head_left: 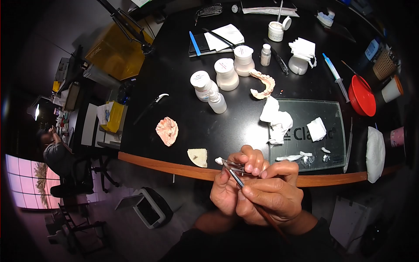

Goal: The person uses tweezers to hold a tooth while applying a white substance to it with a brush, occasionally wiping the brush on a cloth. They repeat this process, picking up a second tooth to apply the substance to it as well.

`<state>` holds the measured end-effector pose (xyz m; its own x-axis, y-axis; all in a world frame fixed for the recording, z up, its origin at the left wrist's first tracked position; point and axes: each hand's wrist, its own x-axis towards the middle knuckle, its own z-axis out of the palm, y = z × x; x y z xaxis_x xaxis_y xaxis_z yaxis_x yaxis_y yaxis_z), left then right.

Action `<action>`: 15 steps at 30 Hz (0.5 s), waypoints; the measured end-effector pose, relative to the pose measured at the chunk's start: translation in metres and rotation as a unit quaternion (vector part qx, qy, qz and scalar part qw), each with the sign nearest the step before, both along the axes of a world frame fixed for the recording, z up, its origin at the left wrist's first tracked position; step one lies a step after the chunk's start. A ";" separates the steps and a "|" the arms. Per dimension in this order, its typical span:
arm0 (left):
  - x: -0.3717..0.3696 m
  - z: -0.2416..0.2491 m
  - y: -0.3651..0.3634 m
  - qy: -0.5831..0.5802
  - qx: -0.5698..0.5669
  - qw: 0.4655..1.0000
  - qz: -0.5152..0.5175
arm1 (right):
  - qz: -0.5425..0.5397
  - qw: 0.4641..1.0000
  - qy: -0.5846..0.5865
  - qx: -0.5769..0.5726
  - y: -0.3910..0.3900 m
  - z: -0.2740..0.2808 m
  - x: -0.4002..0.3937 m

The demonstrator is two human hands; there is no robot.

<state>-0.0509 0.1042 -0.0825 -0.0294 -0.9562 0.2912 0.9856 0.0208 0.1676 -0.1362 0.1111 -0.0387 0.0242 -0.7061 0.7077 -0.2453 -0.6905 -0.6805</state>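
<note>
My right hand [277, 194] is closed around a brush [237, 180] with a metal ferrule and a reddish-brown handle, its tip pointing up and left. Close against it, my left hand [231, 185] is closed on a thin metal holder [238, 167], partly hidden by the fingers. A small white tooth-like piece [219, 160] sits at the left end of this holder, near the brush tip. Both hands are at the table's wooden front edge. Just beyond them lies a glass slab [305, 111] bearing white paste [289, 157] and crumpled tissue [316, 129].
Several powder jars [227, 78] and a dropper bottle [217, 103] stand mid-table. Around them lie a dental arch model [263, 85], a pink model [166, 131] and a perforated tray [197, 157]. At right are a syringe [336, 78] and red bowl [363, 98]. Another person [59, 153] sits far left.
</note>
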 end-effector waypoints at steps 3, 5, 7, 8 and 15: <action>0.000 0.000 0.000 0.001 0.000 1.000 -0.003 | -0.001 1.000 -0.009 -0.001 0.001 0.000 0.001; 0.000 0.001 0.000 0.002 0.000 1.000 -0.004 | -0.004 1.000 -0.009 -0.007 0.000 -0.001 0.001; 0.000 0.003 0.000 0.001 0.003 1.000 -0.005 | -0.006 1.000 -0.004 -0.008 0.000 -0.001 0.001; 0.000 0.002 0.000 0.000 0.001 1.000 -0.005 | -0.005 1.000 0.001 -0.007 0.000 -0.001 0.000; 0.000 0.001 0.000 -0.001 -0.002 1.000 -0.003 | 0.000 1.000 -0.017 -0.005 -0.001 0.000 0.000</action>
<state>-0.0506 0.1038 -0.0812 -0.0353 -0.9550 0.2945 0.9856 0.0156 0.1687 -0.1365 0.1105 -0.0385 -0.0009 -0.6991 0.7150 -0.2221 -0.6970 -0.6818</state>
